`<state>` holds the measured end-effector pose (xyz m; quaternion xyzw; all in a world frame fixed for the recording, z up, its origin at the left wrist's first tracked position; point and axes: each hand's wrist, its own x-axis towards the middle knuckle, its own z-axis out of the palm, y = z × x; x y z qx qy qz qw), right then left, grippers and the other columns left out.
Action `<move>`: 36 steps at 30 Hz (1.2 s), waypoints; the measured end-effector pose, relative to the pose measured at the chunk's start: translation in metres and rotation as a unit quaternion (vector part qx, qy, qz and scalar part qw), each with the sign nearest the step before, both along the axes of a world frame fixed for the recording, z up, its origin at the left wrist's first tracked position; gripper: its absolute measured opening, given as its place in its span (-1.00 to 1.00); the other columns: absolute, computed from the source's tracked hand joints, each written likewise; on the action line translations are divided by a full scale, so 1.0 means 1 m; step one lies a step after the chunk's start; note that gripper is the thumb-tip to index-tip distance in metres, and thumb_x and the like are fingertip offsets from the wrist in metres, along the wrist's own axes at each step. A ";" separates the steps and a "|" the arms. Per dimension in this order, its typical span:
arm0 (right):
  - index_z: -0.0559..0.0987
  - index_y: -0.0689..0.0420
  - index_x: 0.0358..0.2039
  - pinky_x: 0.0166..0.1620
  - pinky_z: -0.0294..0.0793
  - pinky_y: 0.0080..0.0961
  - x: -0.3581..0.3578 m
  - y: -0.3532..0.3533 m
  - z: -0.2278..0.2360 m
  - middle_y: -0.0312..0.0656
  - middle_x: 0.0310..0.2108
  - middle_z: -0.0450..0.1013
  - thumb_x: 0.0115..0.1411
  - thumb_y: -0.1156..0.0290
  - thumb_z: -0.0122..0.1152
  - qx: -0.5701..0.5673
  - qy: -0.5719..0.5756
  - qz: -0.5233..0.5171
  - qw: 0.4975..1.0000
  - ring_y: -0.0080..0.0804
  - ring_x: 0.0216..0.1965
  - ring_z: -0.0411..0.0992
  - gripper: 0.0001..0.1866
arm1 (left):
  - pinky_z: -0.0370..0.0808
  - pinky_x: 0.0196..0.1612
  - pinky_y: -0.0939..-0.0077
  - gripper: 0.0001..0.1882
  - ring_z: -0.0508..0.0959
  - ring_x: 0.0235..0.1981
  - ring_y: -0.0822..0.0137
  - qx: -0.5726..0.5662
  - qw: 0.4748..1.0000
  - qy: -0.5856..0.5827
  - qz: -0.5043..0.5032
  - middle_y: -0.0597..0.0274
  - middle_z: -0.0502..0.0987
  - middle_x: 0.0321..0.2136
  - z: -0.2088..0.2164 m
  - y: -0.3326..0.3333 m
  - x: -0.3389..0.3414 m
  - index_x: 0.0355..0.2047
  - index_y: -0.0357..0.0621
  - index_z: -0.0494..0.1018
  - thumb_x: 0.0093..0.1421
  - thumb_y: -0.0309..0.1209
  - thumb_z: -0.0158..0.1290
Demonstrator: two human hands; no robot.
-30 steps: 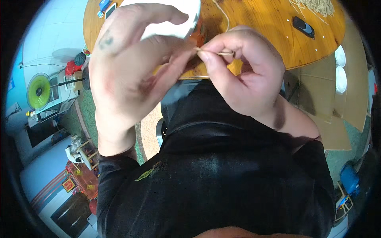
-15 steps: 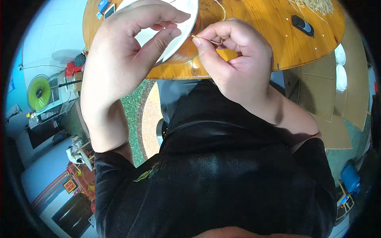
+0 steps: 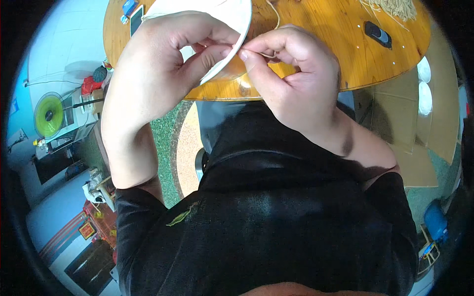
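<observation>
My left hand (image 3: pixel 163 64) is curled at a white, round, plate-like piece (image 3: pixel 229 15) with a thin rim. Its thumb and forefinger close in on the rim's inner side; its other fingers are mostly hidden. Just outside that rim, my right hand (image 3: pixel 303 74) pinches a thin tan cord (image 3: pixel 274 11) between thumb and forefinger. The cord runs from behind the hand toward the far edge of the view. Both sets of fingertips nearly meet at the rim, and the cord's end is hidden there.
The round wooden table (image 3: pixel 331 49) carries a bundle of tan cords (image 3: pixel 395 7), a dark oval device (image 3: pixel 378 34), a phone (image 3: pixel 138 19) and small white bits. Flattened cardboard (image 3: pixel 395 108) with white round pieces (image 3: pixel 425 98) lies at right. A green fan (image 3: pixel 49 114) stands at left.
My left hand and the white piece have shifted right, toward the right hand. The left thumb and forefinger have drawn closer to the rim. The right hand still pinches the cord.
</observation>
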<state>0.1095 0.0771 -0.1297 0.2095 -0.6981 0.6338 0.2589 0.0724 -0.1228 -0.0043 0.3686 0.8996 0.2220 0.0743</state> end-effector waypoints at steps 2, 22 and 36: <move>0.67 0.15 -0.31 -0.31 0.63 -0.49 0.000 0.000 0.001 -0.23 -0.39 0.65 0.18 0.52 0.53 0.012 0.004 0.000 1.000 -0.38 -0.38 0.68 -0.86 | 0.59 -0.07 0.46 -0.83 0.69 -0.20 0.32 0.004 1.000 -0.008 -0.002 0.11 0.68 -0.24 0.000 -0.002 0.001 -0.10 -0.32 0.65 0.30 -0.61 0.27; 0.42 0.14 -0.22 0.10 0.52 -0.45 -0.016 0.018 0.023 -0.11 -0.09 0.49 0.45 0.72 0.03 -0.205 -0.017 0.288 0.935 -0.38 -0.09 0.57 -0.84 | 0.52 0.14 0.37 -0.89 0.64 0.05 0.19 0.188 0.980 -0.062 0.011 -0.02 0.60 0.09 -0.009 -0.002 0.000 -0.11 -0.30 0.51 0.41 -0.53 0.09; 0.43 0.18 -0.20 0.05 0.56 -0.52 -0.003 0.020 0.034 -0.10 -0.02 0.46 0.41 0.77 0.04 -0.182 -0.102 0.277 0.938 -0.50 -0.15 0.55 -0.83 | 0.38 -0.25 0.66 -0.89 0.47 -0.31 0.60 0.133 0.946 -0.272 0.120 0.44 0.39 -0.37 0.006 0.004 0.002 -0.10 -0.24 0.45 0.51 -0.48 -0.06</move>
